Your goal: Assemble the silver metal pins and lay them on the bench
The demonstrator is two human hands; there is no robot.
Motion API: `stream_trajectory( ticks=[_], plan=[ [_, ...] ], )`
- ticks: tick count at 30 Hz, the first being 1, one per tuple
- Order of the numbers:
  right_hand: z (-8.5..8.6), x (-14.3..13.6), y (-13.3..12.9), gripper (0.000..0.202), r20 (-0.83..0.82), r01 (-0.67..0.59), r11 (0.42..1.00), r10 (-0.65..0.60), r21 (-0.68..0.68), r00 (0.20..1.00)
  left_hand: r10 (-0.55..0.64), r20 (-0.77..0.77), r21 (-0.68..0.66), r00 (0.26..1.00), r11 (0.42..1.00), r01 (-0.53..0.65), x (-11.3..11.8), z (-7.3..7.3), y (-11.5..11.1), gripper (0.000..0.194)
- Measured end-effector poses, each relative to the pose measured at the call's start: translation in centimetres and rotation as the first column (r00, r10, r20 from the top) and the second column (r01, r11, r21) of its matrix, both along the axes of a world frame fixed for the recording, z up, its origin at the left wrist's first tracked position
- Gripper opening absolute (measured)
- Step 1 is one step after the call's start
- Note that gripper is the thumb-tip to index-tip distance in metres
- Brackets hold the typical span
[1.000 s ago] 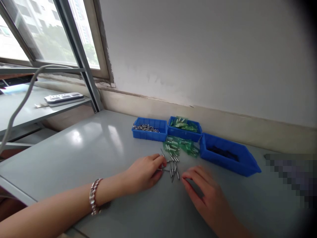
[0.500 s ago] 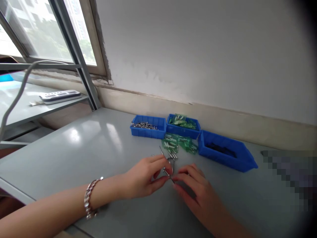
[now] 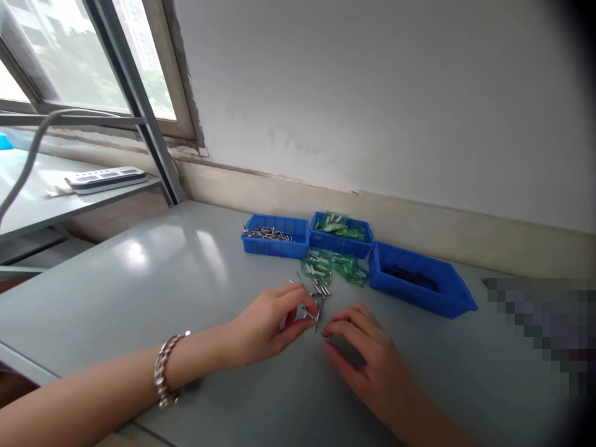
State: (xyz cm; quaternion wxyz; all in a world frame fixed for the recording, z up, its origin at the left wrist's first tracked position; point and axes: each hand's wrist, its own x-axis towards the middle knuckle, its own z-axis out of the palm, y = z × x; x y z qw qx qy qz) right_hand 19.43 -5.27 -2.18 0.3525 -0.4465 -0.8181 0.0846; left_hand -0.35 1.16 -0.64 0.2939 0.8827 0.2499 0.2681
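Between thumb and fingers, my left hand (image 3: pixel 272 323) pinches a thin metal rod (image 3: pixel 309 315). Just right of it, my right hand (image 3: pixel 365 354) is closed, its thumb and fingertips together; whatever it holds is too small to name. Loose metal rods (image 3: pixel 320 287) lie on the grey table (image 3: pixel 139 298) beyond my fingers. Behind them are green bags (image 3: pixel 317 267) with metal pieces inside. One blue bin (image 3: pixel 275 248) contains metal rods, a second blue bin (image 3: pixel 342 245) contains green bags, and a third blue bin (image 3: pixel 419 297) contains dark items.
A wall (image 3: pixel 372 112) runs behind the bins. At the left stand a metal frame (image 3: pixel 135 99) and a lower shelf with a white power strip (image 3: pixel 107 179) on it. A blurred, pixelated dark object (image 3: pixel 549 323) is at the right.
My hands have moved apart a little. The rod in my left hand has shifted away from my right fingertips. The whole view has shifted slightly.
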Motion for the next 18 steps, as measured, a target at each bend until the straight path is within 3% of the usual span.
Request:
stream_trajectory(
  ticks=[8,18],
  plan=[
    [0.33,-0.30,-0.10,0.013,-0.005,0.049,0.994,-0.049,0.102,0.999,0.046,0.004,0.031,0.999,0.998,-0.046,0.11,-0.20,-0.02,0.007],
    [0.69,-0.25,-0.04,0.013,0.031,0.065,0.985,-0.071,0.159,0.997,-0.050,-0.031,0.074,0.998,0.996,0.053,0.32,0.35,-0.25,0.017]
  ],
)
